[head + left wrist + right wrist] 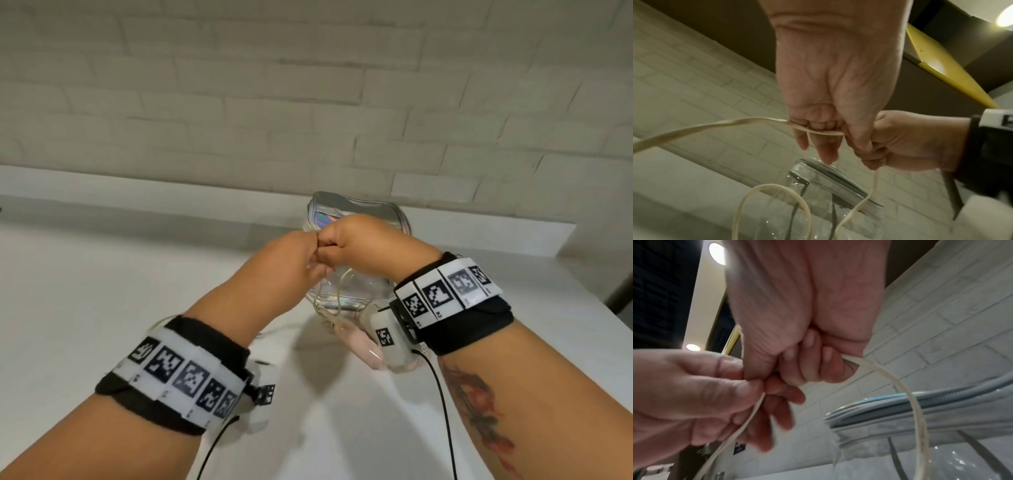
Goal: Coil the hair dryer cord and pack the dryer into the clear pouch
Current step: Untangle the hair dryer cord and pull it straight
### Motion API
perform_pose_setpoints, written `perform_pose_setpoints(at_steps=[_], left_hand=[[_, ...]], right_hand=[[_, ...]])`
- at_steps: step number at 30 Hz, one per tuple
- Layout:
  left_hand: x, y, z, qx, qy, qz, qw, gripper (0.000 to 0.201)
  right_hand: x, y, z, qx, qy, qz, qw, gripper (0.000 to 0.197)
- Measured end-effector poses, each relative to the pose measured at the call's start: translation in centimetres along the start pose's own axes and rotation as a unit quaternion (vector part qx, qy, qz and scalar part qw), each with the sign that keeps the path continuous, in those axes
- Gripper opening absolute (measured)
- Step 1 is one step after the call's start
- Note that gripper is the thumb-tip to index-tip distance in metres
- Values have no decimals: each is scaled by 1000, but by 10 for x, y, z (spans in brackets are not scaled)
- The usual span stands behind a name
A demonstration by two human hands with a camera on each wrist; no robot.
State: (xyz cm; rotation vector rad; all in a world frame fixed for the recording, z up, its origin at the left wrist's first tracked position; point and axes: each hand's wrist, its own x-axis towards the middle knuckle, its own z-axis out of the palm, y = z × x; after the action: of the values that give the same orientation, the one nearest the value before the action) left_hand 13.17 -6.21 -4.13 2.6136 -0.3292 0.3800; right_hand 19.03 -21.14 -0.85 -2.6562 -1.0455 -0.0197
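Both hands meet above the clear pouch (356, 210), which stands on the white counter with a silver zip rim. My left hand (301, 253) pinches the cream cord (694, 129), which runs across its fingers (818, 142). My right hand (342, 240) grips the same cord (916, 410) in a fist right beside it, knuckles touching. Loose cord loops (329, 298) hang down in front of the pouch. The pink hair dryer (359, 346) lies on the counter near the pouch, partly hidden under my right wrist camera.
A white brick wall (308, 102) rises just behind the pouch. The counter (102, 291) stretches wide to the left, and its right edge (609, 308) is close to my right forearm. Black camera cables (442, 411) hang from both wrists.
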Motion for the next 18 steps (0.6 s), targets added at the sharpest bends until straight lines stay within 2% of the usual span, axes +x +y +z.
perform_pose_setpoints(at_steps=[1, 4, 5, 7, 9, 14, 16, 18], left_hand=[[3, 6, -2, -8, -12, -8, 1000, 2], [7, 7, -3, -54, -34, -15, 998, 16], [5, 2, -5, -79, -19, -18, 997, 18], [0, -13, -7, -128, 59, -21, 990, 23], [-7, -31, -11, -152, 122, -44, 980, 25], [-26, -65, -16, -219, 181, -117, 951, 30], [-32, -72, -14, -237, 171, -139, 946, 31], [-36, -76, -12, -214, 121, -162, 956, 27]], right_hand=[[0, 0, -1, -2, 4, -5, 1000, 23], [-6, 5, -8, 53, 24, -6, 998, 31], [-9, 9, -10, 99, 41, 2, 994, 33], [-14, 19, -12, 179, 81, 21, 980, 36], [-18, 29, -11, 218, 112, 38, 969, 37], [-21, 43, -9, 265, 165, 82, 947, 39], [-19, 44, -9, 264, 171, 82, 946, 40], [-18, 43, -9, 262, 165, 75, 948, 41]])
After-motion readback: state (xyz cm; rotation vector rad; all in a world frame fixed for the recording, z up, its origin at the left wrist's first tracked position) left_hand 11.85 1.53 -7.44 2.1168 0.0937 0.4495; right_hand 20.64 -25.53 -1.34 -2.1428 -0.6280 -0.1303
